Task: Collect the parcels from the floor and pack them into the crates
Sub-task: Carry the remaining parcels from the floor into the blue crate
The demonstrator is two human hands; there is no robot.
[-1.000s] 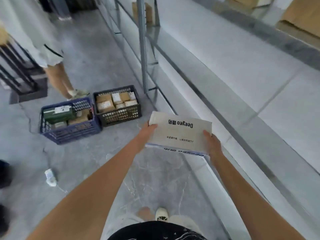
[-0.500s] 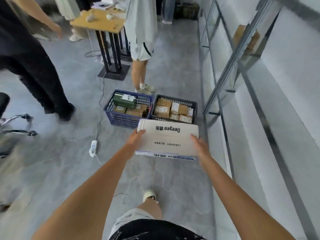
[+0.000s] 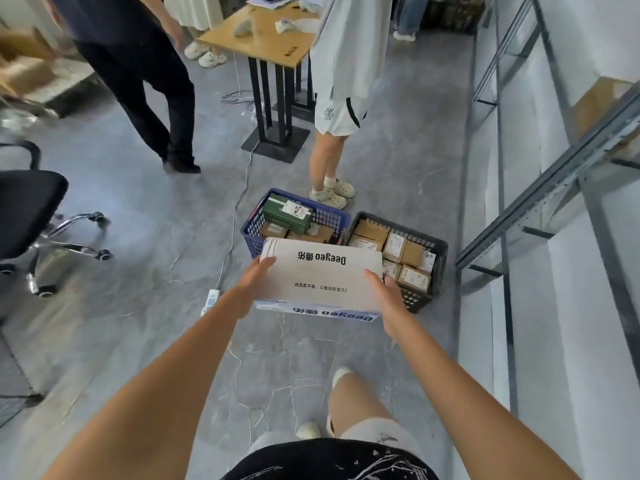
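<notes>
As I carry the box (image 3: 320,277) forward, the two crates have slid from far off to my left a second ago to dead ahead, just past the box's far edge. That, I judge, means the walk is nearly over and setting the box down is the next step. My grasp has not changed: my left hand (image 3: 258,277) clasps the left side, fingers wrapped under the edge, and my right hand (image 3: 382,289) clasps the right side the same way. The box hangs level in the air between them, above the floor (image 3: 138,237), hiding the near rims of both crates.

Counting what I can see: one box in my hands; two crates, a blue crate (image 3: 325,214) on the left and a black crate (image 3: 438,247) touching it on the right. The blue one holds a green parcel (image 3: 285,213) lying on top of brown ones, of which I make out about three; the rest is hidden behind my box. The black one shows roughly seven small brown parcels, packed close. Both look fairly full, so finding room for this wide box may be awkward.

Two other people stand beyond the crates, one right at the blue crate's far side. One table (image 3: 263,36), one chair (image 3: 31,209) and one power strip (image 3: 210,299) with its cable complete the count.
</notes>
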